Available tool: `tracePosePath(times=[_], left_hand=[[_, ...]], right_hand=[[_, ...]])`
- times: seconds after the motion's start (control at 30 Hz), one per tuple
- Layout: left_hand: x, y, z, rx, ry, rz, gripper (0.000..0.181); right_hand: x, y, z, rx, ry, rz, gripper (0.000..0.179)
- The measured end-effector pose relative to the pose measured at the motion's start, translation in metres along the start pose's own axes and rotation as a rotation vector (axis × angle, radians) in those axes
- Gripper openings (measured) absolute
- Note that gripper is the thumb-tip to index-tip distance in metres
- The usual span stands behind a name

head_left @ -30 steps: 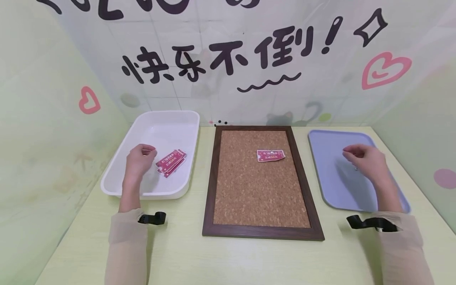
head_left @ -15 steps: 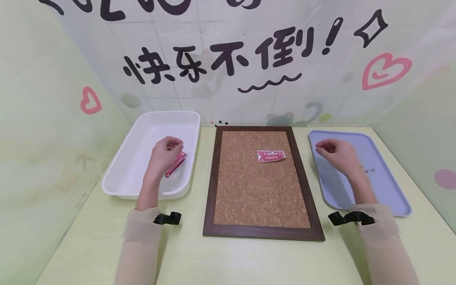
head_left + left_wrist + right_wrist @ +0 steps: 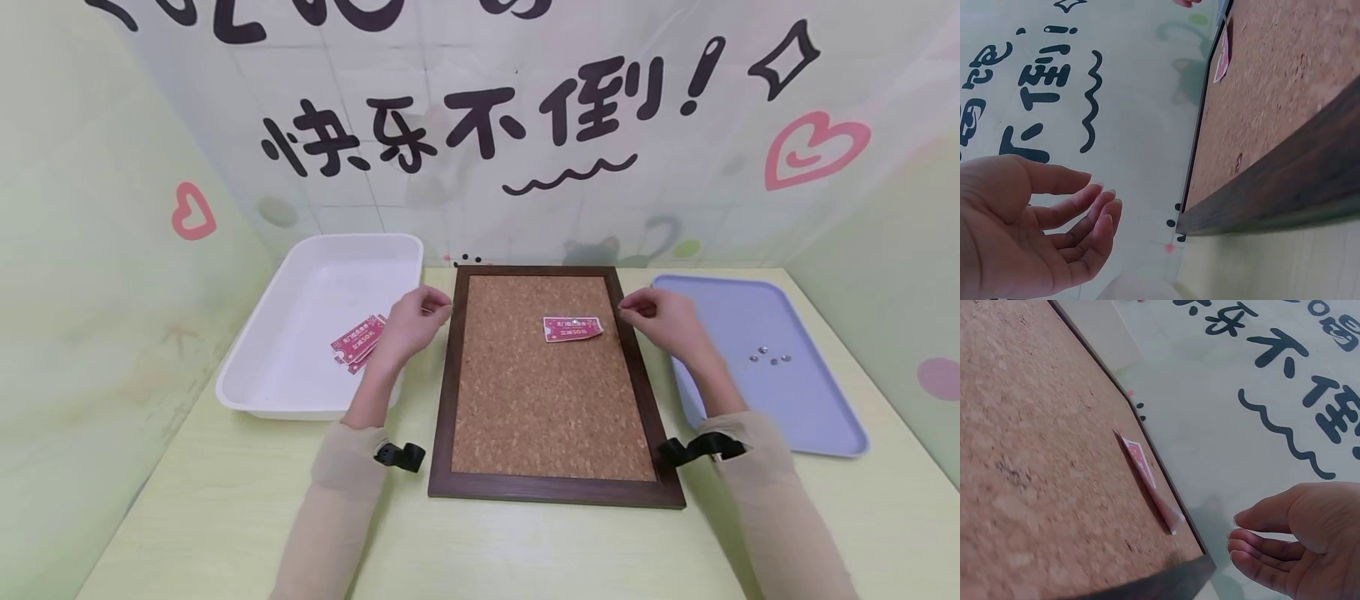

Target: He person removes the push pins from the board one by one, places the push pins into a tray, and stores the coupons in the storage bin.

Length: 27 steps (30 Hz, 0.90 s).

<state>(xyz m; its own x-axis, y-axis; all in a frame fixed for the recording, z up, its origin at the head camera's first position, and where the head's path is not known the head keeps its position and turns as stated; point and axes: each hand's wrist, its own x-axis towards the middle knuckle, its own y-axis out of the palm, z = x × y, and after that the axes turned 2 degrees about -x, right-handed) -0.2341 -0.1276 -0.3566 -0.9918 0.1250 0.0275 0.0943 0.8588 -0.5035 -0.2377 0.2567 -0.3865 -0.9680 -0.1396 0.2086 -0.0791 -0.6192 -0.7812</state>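
A corkboard (image 3: pixel 551 400) with a dark wooden frame lies in the middle of the table. A pink coupon (image 3: pixel 572 331) lies on its upper right part, with a small shiny pin (image 3: pixel 575 322) at its top edge; the right wrist view shows the coupon's edge lifted off the cork. My left hand (image 3: pixel 414 323) hovers by the board's left frame, its fingers loosely bent and holding nothing in the left wrist view. By the right frame hovers my right hand (image 3: pixel 663 321), thumb and fingertips slightly apart, with nothing seen between them in the right wrist view.
At left stands a white tub (image 3: pixel 292 333) with several overlapping pink coupons (image 3: pixel 358 340) inside. A blue tray (image 3: pixel 806 412) at right carries several small shiny pins (image 3: pixel 774 361). Behind the table hangs a printed backdrop (image 3: pixel 465 208).
My left hand has moved right from over the white tub to the board's left side. The right hand has moved left from above the blue tray, uncovering the pins. The board's coupon stays put.
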Motion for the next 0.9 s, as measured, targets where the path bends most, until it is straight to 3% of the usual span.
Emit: tracePosePath(times=[0.23, 0.53, 0.9], left_hand=[[0.012, 0.031, -0.003, 0.017, 0.016, 0.061, 0.019], [0.024, 0.065, -0.007, 0.051, -0.011, 0.142, 0.019], [0.039, 0.1, -0.01, 0.09, -0.069, 0.207, 0.021]], right_hand=[[0.014, 0.017, 0.01, 0.015, -0.002, 0.058, 0.02], [0.032, 0.04, 0.017, 0.015, 0.014, 0.136, 0.019], [0.043, 0.057, 0.019, -0.028, 0.033, 0.169, 0.012]])
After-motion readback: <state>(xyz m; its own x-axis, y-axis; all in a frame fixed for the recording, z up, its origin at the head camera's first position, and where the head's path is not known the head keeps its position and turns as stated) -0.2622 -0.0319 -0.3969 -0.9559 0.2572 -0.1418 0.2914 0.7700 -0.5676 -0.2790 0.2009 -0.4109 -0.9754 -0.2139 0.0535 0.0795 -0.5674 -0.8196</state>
